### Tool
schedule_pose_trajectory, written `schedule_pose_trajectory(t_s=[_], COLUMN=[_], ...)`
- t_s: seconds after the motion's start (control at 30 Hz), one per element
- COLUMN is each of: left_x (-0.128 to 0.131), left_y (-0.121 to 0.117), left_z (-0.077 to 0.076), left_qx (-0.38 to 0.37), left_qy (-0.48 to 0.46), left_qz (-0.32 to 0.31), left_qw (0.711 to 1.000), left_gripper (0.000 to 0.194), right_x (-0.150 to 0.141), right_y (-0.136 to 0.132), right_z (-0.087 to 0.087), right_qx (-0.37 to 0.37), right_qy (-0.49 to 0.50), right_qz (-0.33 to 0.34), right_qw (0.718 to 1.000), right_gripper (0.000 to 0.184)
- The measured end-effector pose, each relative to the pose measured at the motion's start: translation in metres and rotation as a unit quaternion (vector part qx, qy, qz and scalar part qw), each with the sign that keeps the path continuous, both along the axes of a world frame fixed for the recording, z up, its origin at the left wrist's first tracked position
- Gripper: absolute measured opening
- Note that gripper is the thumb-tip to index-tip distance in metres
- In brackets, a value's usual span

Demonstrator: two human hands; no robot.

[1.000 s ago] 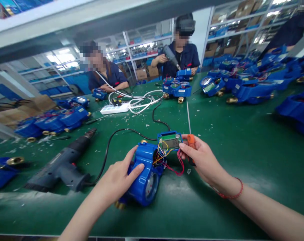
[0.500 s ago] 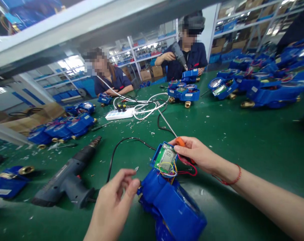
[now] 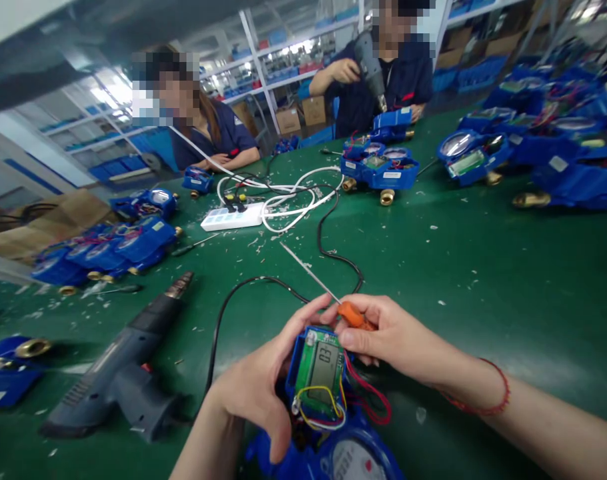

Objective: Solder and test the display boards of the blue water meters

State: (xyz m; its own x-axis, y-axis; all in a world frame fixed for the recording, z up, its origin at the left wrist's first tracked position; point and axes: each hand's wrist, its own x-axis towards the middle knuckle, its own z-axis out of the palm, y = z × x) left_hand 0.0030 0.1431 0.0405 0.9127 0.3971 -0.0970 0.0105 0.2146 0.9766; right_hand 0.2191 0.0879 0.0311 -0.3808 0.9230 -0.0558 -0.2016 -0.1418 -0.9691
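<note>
The left hand [image 3: 251, 393] had its fingers curled around the wired circuit board [image 3: 317, 373], which sat unseated over the blue water meter housing [image 3: 363, 457]; the right hand [image 3: 403, 343] had its fingers [image 3: 366, 340] clamped on an orange-handled screwdriver [image 3: 354, 316].

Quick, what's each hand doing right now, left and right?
Left hand: closed, holding the blue-framed display board from behind.
Right hand: closed, pinching an orange-handled screwdriver.
</note>
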Motion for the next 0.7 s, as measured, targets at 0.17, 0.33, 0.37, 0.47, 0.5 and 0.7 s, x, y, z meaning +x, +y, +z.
schedule_pose_trajectory(t_s=[0.17, 0.33, 0.37, 0.47, 0.5, 0.7], left_x=[0.003, 0.002, 0.000, -0.001, -0.001, 0.008], left_y=[-0.011, -0.016, -0.017, -0.018, -0.019, -0.022], left_z=[0.009, 0.010, 0.009, 0.008, 0.008, 0.015], left_qx=[0.078, 0.015, 0.004, -0.002, 0.003, 0.069], left_qy=[0.087, 0.068, 0.060, 0.048, 0.058, 0.112], left_qz=[0.065, 0.087, 0.090, 0.120, 0.133, 0.197], left_qw=[0.991, 0.994, 0.994, 0.992, 0.989, 0.971], left_gripper=[0.102, 0.091, 0.088, 0.069, 0.059, 0.035], right_x=[-0.003, -0.008, -0.010, -0.017, -0.019, -0.028], right_y=[-0.002, -0.005, -0.006, -0.008, -0.008, -0.011], right_z=[-0.005, 0.000, 0.001, 0.002, 0.002, 0.006], right_qx=[-0.050, -0.074, -0.084, -0.106, -0.106, -0.079], right_qy=[0.017, 0.019, 0.023, 0.038, 0.042, 0.042], right_qz=[-0.048, -0.067, -0.076, -0.092, -0.092, -0.081], right_qw=[0.997, 0.995, 0.993, 0.989, 0.989, 0.993], right_gripper=[0.048, 0.047, 0.049, 0.055, 0.057, 0.049])
